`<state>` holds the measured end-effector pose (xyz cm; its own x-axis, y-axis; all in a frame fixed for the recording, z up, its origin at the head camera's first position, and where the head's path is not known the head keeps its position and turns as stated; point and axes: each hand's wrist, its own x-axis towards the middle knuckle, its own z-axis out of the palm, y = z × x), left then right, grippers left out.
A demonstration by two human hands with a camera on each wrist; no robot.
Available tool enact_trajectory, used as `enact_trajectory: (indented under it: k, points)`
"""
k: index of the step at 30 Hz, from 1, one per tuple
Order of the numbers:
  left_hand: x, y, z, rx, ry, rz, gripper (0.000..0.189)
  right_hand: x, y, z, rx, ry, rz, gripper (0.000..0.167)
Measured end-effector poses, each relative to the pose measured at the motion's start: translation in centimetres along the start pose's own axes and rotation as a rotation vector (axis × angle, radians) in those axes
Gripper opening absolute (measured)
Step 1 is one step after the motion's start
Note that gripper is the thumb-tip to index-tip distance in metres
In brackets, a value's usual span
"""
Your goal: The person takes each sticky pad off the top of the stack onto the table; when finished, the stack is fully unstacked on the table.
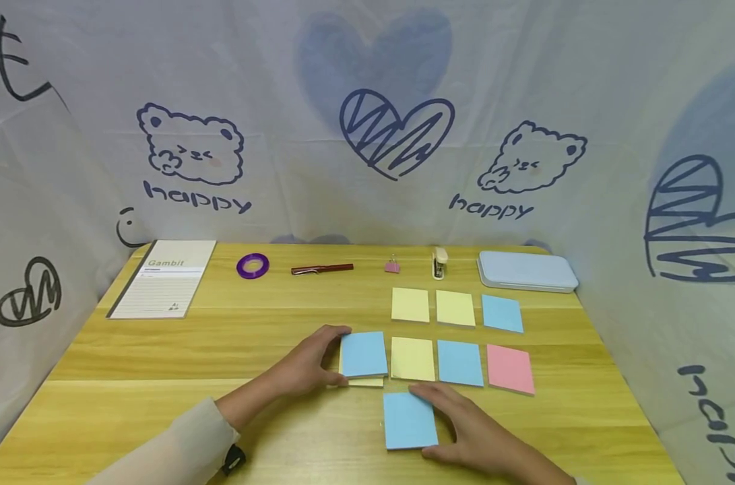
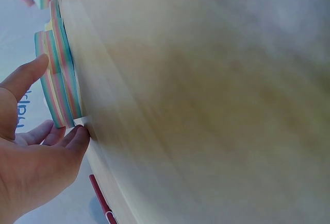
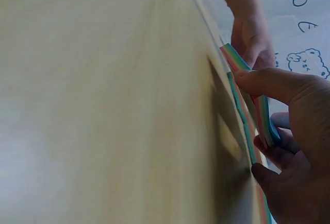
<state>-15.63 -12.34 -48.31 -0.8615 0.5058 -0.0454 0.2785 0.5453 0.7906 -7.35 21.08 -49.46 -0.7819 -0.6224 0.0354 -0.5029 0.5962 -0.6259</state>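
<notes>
My left hand grips a blue-topped sticky note pad by its near and far edges. That pad sits over a yellow-topped pad, whose near edge peeks out. The left wrist view shows the pads' striped sides between thumb and fingers. Between thumb and fingers, my right hand pinches another blue-topped sticky note pad nearer the front. In the right wrist view this pad appears tilted and raised off the table. Beside the hands lies a yellow pad.
Further pads lie in two rows: yellow, yellow, blue, blue and pink. Along the back are a notebook, purple tape roll, pen, binder clip, stapler and pale blue case.
</notes>
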Motion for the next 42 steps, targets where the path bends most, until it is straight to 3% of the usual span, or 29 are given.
enact_trajectory:
  k: [12,20,30,36,42]
  points:
    - [0.0,0.0,0.0,0.006,-0.003,0.007,0.084,-0.6,0.3,0.2,-0.015,-0.056,0.014,0.084]
    - [0.0,-0.1,0.0,0.004,-0.007,0.008,0.085,0.2,-0.5,-1.2,-0.047,-0.069,-0.029,0.083]
    - [0.0,-0.1,0.0,-0.004,-0.008,0.008,0.085,5.9,-0.6,-3.6,0.029,-0.061,-0.073,0.085]
    - [0.0,-0.1,0.0,-0.015,-0.007,0.006,0.085,9.7,0.0,-3.1,0.053,-0.073,-0.057,0.088]
    - [-0.1,-0.2,-0.1,-0.011,-0.015,0.0,0.085,12.0,0.5,-2.2,0.035,-0.102,-0.028,0.095]
